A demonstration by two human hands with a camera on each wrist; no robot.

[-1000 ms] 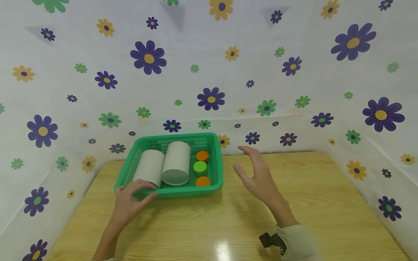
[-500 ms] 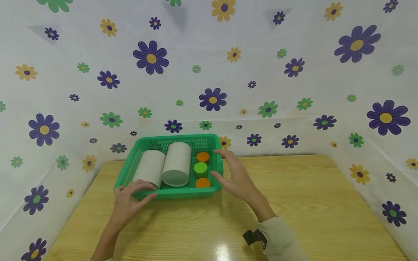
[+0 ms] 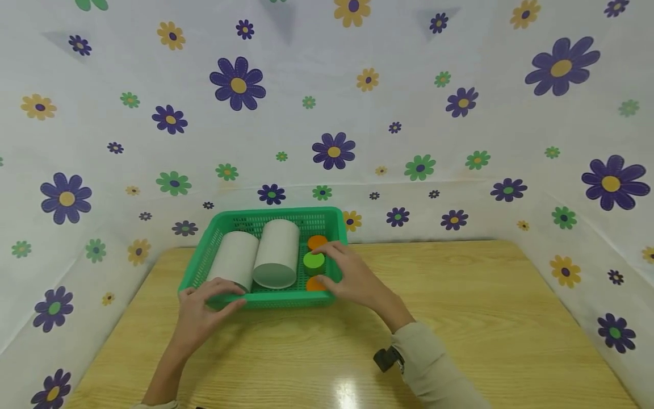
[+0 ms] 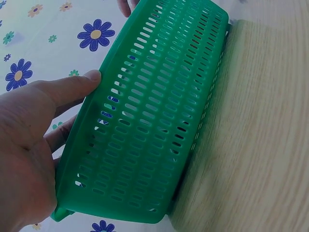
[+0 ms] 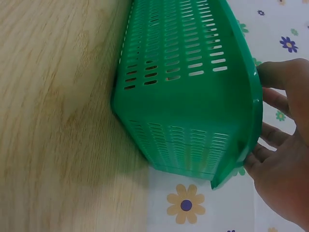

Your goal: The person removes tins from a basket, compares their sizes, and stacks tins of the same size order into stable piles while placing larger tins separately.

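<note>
A green plastic basket (image 3: 286, 299) with slotted walls stands on the table. My left hand (image 3: 196, 315) grips its front left rim, fingers over the edge and thumb against the outer side, as the left wrist view also shows. My right hand (image 3: 357, 281) reaches over the right rim, thumb and fingers spread above small round pieces. Among these are a green cylinder (image 3: 314, 263), an orange piece (image 3: 317, 242) behind it and another orange piece (image 3: 314, 283) in front, partly covered by the hand. Two white cylinders (image 3: 277, 250) lie on their sides in the basket's left and middle.
The wood-grain table (image 3: 460, 318) extends to the right and front of the basket. A white sheet with printed flowers (image 3: 388, 153) hangs behind and at both sides. A black strap (image 3: 388, 359) is on the right wrist.
My right hand has moved left from beside the basket, across the right rim to above the small round pieces. The left hand has stayed at the front left rim.
</note>
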